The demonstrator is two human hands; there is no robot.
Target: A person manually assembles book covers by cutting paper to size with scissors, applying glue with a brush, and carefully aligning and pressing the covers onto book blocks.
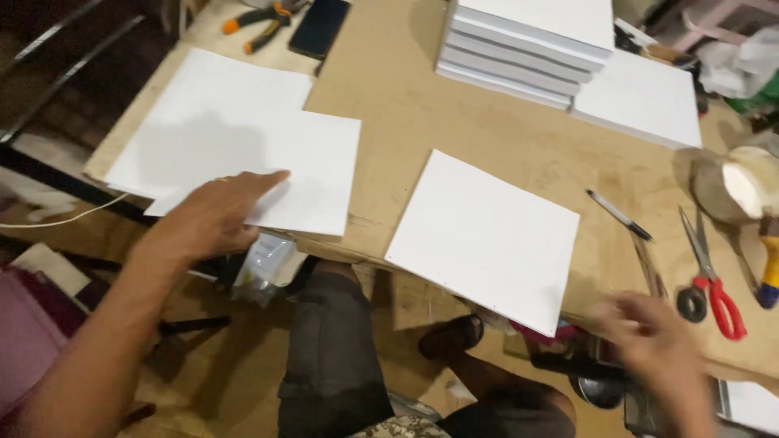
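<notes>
Three flat white square boards lie on the brown fibreboard worktable (454,105): two overlapping at the near left edge, one alone at the middle. The left hand (213,217) rests palm down, fingers stretched and close together, on the upper overlapping white board (312,166), which lies across the lower white board (203,113) and reaches the table's front edge. The single white square board (487,235) sits tilted, its near corner overhanging the edge.

Behind it stands a stack of white boards (527,45), with another white panel (641,97) just beside. To the right lie a black pen (618,215), red-handled scissors (710,280), a roll of pale tape (742,186) and a yellow-and-blue tool handle (769,268), cut off by the frame. At the far edge lie orange-handled pliers (260,20) and a black phone (318,26).

The right hand (661,345) is blurred below the table edge; whether it holds anything cannot be told. A clear plastic bag (264,264) hangs partly hidden under the left boards.
</notes>
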